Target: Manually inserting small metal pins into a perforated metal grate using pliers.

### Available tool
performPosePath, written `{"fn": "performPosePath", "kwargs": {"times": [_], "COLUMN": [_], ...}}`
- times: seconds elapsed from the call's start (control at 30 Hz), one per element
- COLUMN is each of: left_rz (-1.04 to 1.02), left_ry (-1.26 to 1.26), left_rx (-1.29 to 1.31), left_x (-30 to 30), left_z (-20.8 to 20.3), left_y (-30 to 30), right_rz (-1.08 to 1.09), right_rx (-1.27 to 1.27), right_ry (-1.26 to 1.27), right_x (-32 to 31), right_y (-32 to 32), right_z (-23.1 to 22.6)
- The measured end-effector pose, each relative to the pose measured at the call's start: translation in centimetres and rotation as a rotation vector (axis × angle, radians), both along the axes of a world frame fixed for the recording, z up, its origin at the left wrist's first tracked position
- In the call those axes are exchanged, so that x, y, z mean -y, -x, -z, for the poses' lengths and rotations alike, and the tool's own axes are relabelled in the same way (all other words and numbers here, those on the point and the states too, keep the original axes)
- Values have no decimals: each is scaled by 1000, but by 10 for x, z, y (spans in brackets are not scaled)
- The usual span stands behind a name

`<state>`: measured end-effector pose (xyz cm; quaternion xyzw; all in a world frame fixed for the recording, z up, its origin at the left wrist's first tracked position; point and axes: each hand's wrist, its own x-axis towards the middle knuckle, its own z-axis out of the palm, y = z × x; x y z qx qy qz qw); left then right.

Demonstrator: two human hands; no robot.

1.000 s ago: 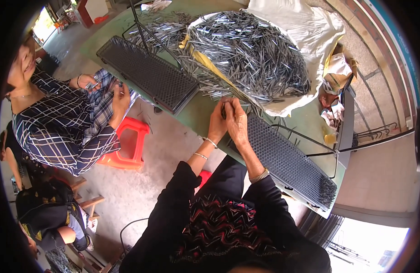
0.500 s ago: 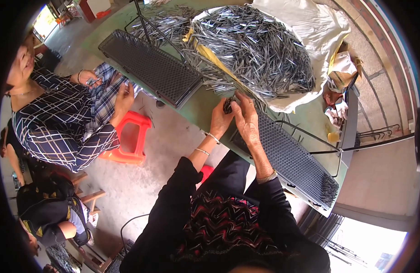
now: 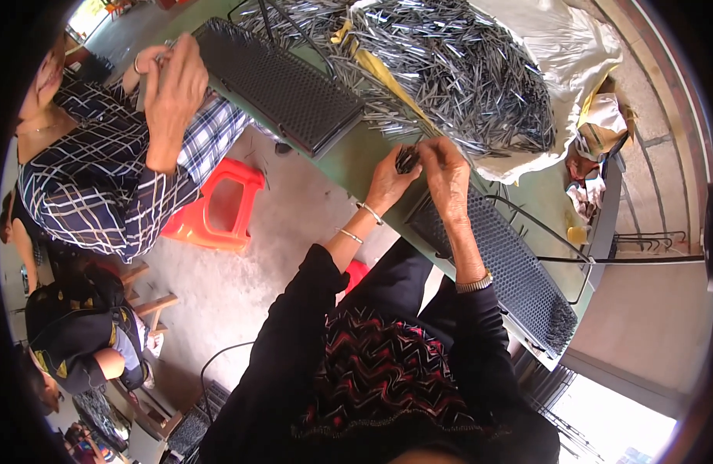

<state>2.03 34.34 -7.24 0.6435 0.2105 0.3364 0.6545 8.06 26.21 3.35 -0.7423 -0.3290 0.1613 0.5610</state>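
Note:
Gathered in my left hand (image 3: 389,184) is a small bundle of thin dark metal strips (image 3: 407,159), its ends showing past the curled fingers. My right hand (image 3: 449,185) is right beside it, thumb and fingers drawn together against the bundle; what they pinch is hidden. Under my right wrist lies a long black tray full of round holes (image 3: 507,271), with strips standing upright in its far right end (image 3: 559,328). Just beyond both hands a large heap of the same loose strips (image 3: 464,73) rests on a white sack (image 3: 580,46) with a yellow edge.
A second perforated tray (image 3: 275,85) lies along the table's left edge. Thin black metal rods (image 3: 538,224) arch over the nearer tray. At left a co-worker's hand (image 3: 175,97) is raised, above a red stool (image 3: 236,201). A crumpled bag (image 3: 604,127) stands at right.
The view has shifted a little. My hands stay together at the bundle, the right one's fingers now more bunched. The co-worker's hands have risen from the lap toward the far tray.

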Motion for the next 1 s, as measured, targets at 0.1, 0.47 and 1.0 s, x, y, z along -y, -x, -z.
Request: {"fn": "performPosePath", "kwargs": {"times": [0.1,0.47,1.0], "left_rz": [35,-1,75], "left_ry": [70,97,164], "left_rx": [30,56,239], "left_x": [-4,4,2], "left_z": [-2,-3,12], "left_y": [2,3,-8], "right_rz": [94,30,54], "right_rx": [54,-85,302], "right_ry": [-77,51,111], "right_x": [-4,-1,-8], "right_y": [1,8,10], "right_z": [-6,4,13]}}
